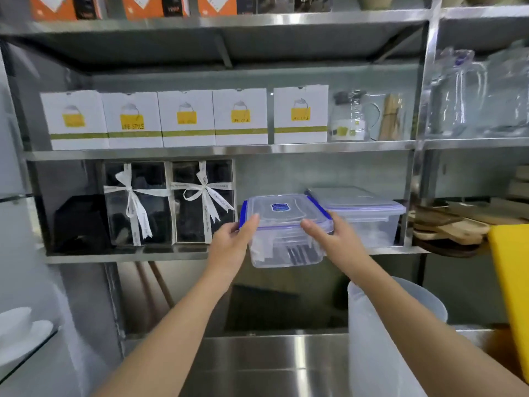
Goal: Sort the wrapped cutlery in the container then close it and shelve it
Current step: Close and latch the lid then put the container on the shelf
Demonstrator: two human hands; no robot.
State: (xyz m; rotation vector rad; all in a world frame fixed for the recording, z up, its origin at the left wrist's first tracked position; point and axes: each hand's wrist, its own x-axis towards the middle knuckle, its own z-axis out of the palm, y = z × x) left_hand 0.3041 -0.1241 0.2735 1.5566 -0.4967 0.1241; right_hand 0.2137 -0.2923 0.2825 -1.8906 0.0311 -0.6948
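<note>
Now both hands, left hand (232,239) and right hand (332,235), grip the closed container (283,224).

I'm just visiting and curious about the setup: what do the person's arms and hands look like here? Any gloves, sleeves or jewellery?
Both arms are bare as far as the picture shows, with no sleeves in sight. The left hand and the right hand wear no gloves. No watch, bracelet or strap shows on either wrist, and no rings are visible on the fingers, though the picture is slightly blurred. No cables or markings appear.
</note>
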